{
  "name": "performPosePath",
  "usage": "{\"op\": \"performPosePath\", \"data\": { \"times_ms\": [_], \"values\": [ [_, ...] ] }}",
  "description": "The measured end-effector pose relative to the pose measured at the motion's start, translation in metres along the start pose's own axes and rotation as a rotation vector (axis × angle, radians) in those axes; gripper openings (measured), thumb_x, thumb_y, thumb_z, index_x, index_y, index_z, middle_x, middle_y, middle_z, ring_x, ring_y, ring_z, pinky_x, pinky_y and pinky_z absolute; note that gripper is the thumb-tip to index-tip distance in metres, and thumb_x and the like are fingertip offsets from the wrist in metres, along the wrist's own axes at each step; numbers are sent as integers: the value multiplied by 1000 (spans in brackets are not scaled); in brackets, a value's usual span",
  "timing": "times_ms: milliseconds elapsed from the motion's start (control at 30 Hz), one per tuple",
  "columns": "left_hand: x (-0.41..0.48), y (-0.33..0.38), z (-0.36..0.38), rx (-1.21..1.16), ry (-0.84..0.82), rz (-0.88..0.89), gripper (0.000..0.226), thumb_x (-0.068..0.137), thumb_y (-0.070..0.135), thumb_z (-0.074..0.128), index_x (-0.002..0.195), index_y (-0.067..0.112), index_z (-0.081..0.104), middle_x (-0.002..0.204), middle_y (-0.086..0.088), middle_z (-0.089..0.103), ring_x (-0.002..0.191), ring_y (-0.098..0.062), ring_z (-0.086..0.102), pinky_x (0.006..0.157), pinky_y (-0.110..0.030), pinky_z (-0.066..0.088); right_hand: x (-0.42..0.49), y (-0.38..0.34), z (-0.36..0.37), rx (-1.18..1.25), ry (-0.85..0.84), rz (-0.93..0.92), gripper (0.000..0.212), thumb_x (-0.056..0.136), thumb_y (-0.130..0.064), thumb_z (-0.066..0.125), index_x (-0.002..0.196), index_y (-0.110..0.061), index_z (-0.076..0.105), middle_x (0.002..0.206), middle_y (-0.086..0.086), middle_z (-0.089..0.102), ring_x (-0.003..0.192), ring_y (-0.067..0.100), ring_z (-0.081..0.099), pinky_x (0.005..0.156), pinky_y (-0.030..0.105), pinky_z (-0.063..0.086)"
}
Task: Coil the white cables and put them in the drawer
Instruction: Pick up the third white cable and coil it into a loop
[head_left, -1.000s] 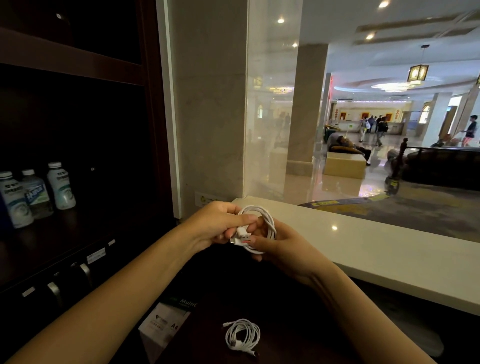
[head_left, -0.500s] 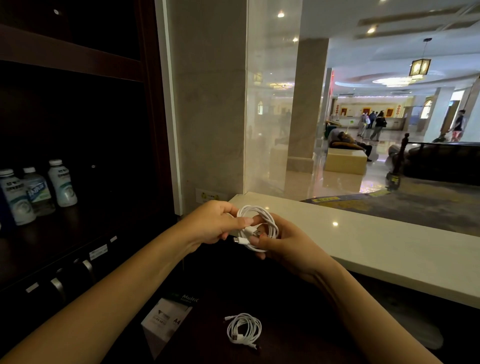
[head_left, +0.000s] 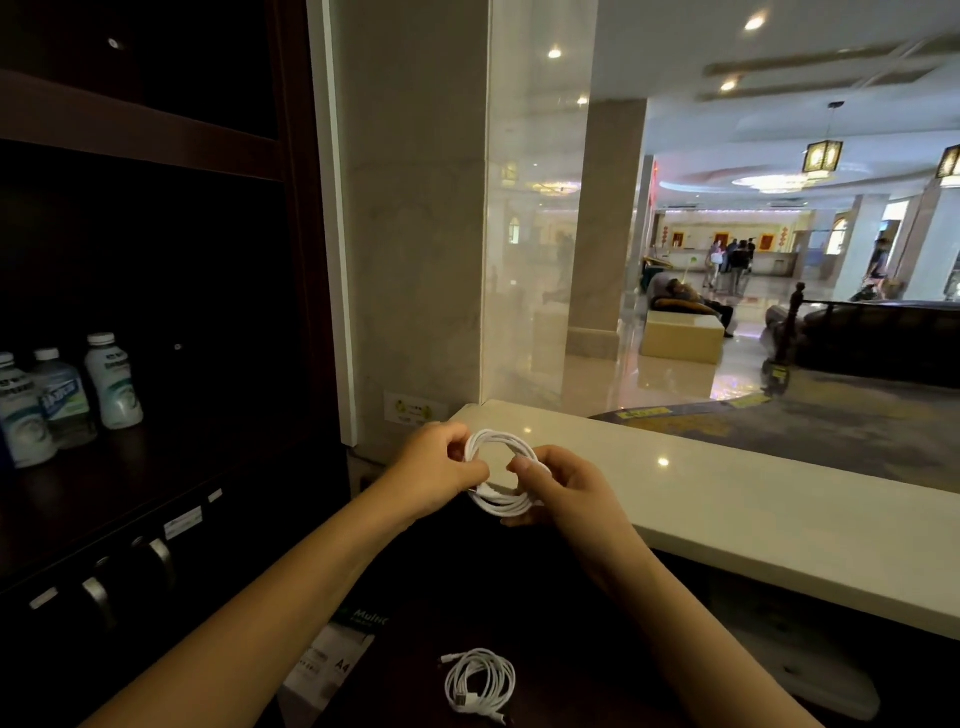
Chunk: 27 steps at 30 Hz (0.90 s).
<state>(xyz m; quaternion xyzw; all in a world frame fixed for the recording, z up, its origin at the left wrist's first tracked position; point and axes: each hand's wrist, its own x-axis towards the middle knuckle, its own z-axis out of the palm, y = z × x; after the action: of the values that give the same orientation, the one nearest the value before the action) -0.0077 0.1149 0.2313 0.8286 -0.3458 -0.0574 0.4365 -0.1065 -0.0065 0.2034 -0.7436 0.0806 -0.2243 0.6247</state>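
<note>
Both my hands hold one white cable (head_left: 500, 470) wound into a round coil above the dark desk. My left hand (head_left: 436, 467) pinches the coil's left side, and my right hand (head_left: 563, 486) grips its right side with fingers curled over the loops. A second white cable (head_left: 480, 683) lies coiled on the dark desk near the bottom edge, with a plug end sticking out to the left. Drawer fronts with metal handles (head_left: 161, 561) run along the dark cabinet at the lower left; they look closed.
A pack of A4 paper (head_left: 332, 662) lies on the desk left of the lying coil. Three bottles (head_left: 111, 382) stand on the cabinet shelf at left. A pale stone counter (head_left: 753, 514) with a glass pane runs along the right, with a lobby and people beyond.
The coil has been turned in my hands so that its open ring faces me. My fingers have shifted to its two sides, and the view has tilted slightly.
</note>
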Motion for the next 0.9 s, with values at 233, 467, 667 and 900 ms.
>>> {"op": "performPosePath", "data": {
  "times_ms": [233, 467, 667, 900],
  "values": [
    [0, 4, 36, -1073, 17, -137, 12, 89, 1, 51, 84, 6, 61, 65, -6, 66, 62, -14, 66, 62, -27, 55, 18, 5, 4, -77, 205, -7, 26, 93, -28, 47, 97, -6, 61, 87, 12, 66, 78, 20, 59, 72, 33, 47],
    [14, 2, 66, -1381, 161, -154, 26, 97, 13, 39, 76, 6, 54, 52, -1, 37, 48, -10, 38, 49, -25, 49, 27, 8, -10, 117, 43, 180, 27, 90, -35, 52, 78, -15, 66, 70, 1, 61, 73, 15, 58, 77, 30, 47],
    [20, 2, 75, -1308, 167, -125, 30, 98, 14, 38, 74, 7, 54, 50, 1, 31, 40, -6, 31, 39, -18, 32, 23, 7, -23, 281, -29, 228, 27, 89, -29, 55, 70, -13, 65, 58, -1, 58, 59, 11, 56, 65, 25, 45],
    [38, -23, 84, -1137, 197, -271, 29, 98, 14, 39, 73, 3, 50, 36, 4, 37, 27, -3, 35, 32, -14, 32, 42, 38, -17, 459, 76, 476, 23, 90, -19, 56, 70, -8, 62, 45, -4, 60, 41, 5, 56, 39, 16, 42]
  ]
}}
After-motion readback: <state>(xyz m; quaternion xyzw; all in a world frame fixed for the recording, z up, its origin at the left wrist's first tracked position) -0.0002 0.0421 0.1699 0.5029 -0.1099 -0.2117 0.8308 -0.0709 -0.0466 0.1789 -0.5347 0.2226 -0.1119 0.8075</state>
